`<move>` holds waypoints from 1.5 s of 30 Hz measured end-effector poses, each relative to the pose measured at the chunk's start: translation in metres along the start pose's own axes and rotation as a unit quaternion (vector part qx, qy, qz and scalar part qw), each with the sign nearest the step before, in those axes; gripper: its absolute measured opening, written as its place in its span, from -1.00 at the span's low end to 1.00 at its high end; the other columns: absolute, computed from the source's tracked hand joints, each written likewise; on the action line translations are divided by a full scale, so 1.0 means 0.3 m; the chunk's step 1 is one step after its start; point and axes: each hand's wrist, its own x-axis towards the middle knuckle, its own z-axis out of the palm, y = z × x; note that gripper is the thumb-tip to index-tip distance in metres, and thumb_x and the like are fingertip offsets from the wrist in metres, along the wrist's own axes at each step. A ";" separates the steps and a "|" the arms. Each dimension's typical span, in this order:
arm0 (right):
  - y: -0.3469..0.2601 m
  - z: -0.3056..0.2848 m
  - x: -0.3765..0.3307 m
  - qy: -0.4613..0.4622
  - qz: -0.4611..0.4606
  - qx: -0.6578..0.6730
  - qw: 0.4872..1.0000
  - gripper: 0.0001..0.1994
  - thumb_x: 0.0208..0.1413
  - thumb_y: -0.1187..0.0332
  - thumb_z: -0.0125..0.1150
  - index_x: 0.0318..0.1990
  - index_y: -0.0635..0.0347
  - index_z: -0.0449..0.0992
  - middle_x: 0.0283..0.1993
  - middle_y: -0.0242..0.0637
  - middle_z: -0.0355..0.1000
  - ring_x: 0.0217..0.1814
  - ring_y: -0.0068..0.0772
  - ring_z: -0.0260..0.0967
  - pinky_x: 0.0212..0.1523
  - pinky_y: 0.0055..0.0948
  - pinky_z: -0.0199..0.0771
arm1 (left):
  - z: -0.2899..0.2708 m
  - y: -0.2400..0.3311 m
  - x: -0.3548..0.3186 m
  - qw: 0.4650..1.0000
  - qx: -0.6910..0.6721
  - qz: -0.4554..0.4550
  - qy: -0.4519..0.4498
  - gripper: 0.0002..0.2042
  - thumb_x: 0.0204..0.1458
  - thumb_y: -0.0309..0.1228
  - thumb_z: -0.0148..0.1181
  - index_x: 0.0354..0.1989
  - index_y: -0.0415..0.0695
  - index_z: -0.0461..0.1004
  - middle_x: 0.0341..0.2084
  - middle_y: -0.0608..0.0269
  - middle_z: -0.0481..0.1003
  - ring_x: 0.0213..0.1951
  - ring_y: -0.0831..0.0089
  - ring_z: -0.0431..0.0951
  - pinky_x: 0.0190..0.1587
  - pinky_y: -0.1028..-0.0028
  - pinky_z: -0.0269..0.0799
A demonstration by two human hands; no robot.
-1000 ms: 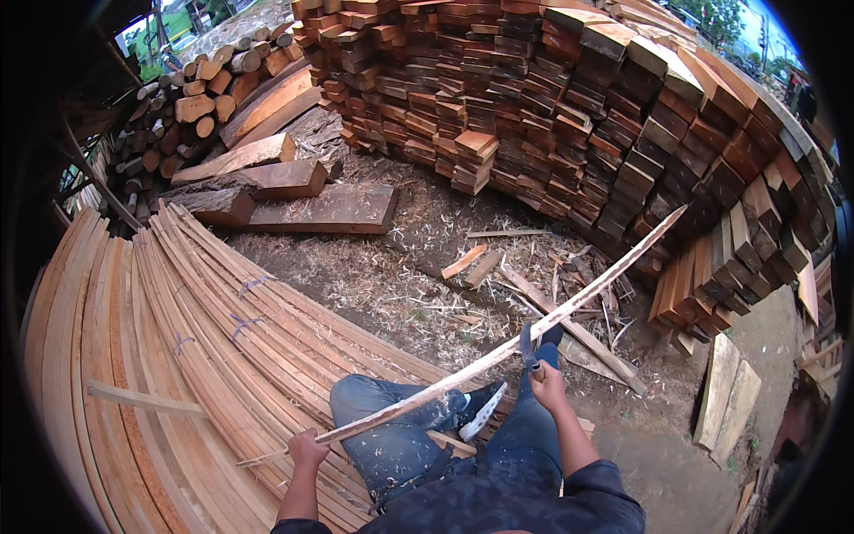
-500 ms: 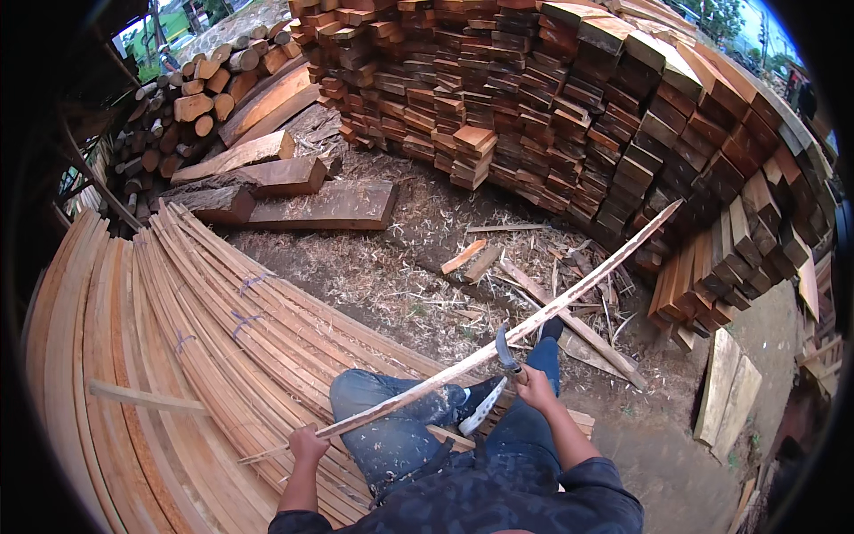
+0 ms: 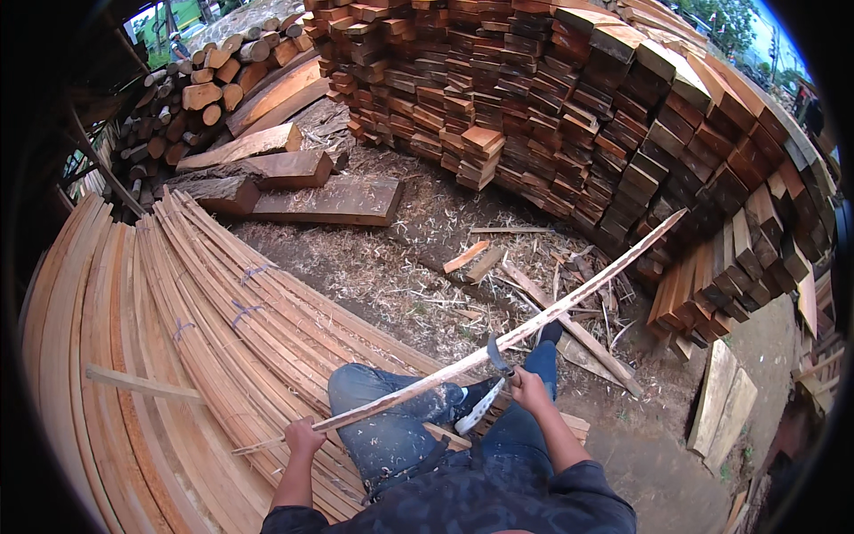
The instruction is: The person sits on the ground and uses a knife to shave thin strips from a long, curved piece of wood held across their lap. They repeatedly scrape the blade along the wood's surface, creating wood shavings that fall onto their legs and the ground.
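Note:
A long, thin wooden strip (image 3: 427,381) with a rough edge runs slantwise over my legs, from lower left to upper right. Near its lower left end my left hand (image 3: 304,437) is closed around it. My right hand (image 3: 529,390) grips the handle of a sickle (image 3: 498,356). The curved dark blade lies against the strip, just beyond my knees. Part of the handle is hidden in my fist. Pale shavings cling to my jeans.
Long sawn strips (image 3: 133,329) lie bundled at my left, a short slat (image 3: 142,383) across them. A tall lumber stack (image 3: 498,107) stands ahead, with logs (image 3: 200,96) and heavy beams (image 3: 329,201) at far left. Scrap wood and shavings litter the ground; two boards (image 3: 722,405) lie at right.
My right hand has drawn the sickle slightly toward me and left along the strip. My left hand keeps its hold, with the strip nearly in place. The view has shifted a little.

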 end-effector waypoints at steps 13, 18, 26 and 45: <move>-0.032 0.004 0.009 0.010 -0.032 0.076 0.997 -0.85 -0.06 0.48 0.21 -0.39 0.23 0.34 -0.63 -0.30 0.20 -0.54 -0.50 0.19 -0.48 -0.40 0.25 | 0.014 -0.013 -0.006 1.000 0.003 -0.010 0.006 -0.85 -0.37 -0.31 0.22 -0.61 -0.09 0.52 -0.60 -0.04 0.50 -0.45 -0.01 0.53 -0.32 0.15 0.43; -0.007 0.013 0.056 0.291 0.117 0.334 0.889 -0.83 0.09 0.49 0.14 -0.39 0.12 0.23 -0.66 -0.47 0.14 -0.75 -0.67 0.10 -0.75 -0.57 0.11 | 0.018 -0.013 0.004 1.000 0.002 -0.007 0.010 -0.84 -0.38 -0.31 0.22 -0.61 -0.11 0.50 -0.62 -0.03 0.49 -0.46 0.00 0.53 -0.33 0.16 0.43; -0.080 -0.067 0.030 -0.139 -0.079 -0.196 0.967 -0.88 -0.09 0.42 0.09 -0.34 0.15 0.38 -0.43 0.06 0.44 -0.36 0.18 0.39 -0.31 0.05 0.37 | 0.015 -0.004 -0.004 1.000 -0.005 -0.013 0.009 -0.85 -0.41 -0.33 0.22 -0.61 -0.08 0.50 -0.60 0.02 0.50 -0.44 0.02 0.53 -0.32 0.17 0.43; -0.095 -0.011 0.029 -0.146 -0.108 -0.138 0.974 -0.89 -0.18 0.54 0.10 -0.45 0.26 0.32 -0.59 0.00 0.32 -0.51 0.10 0.31 -0.48 -0.19 0.33 | 0.014 -0.011 0.011 1.000 0.009 -0.003 0.000 -0.80 -0.36 -0.24 0.25 -0.59 -0.09 0.50 -0.60 -0.01 0.51 -0.44 0.03 0.54 -0.33 0.16 0.44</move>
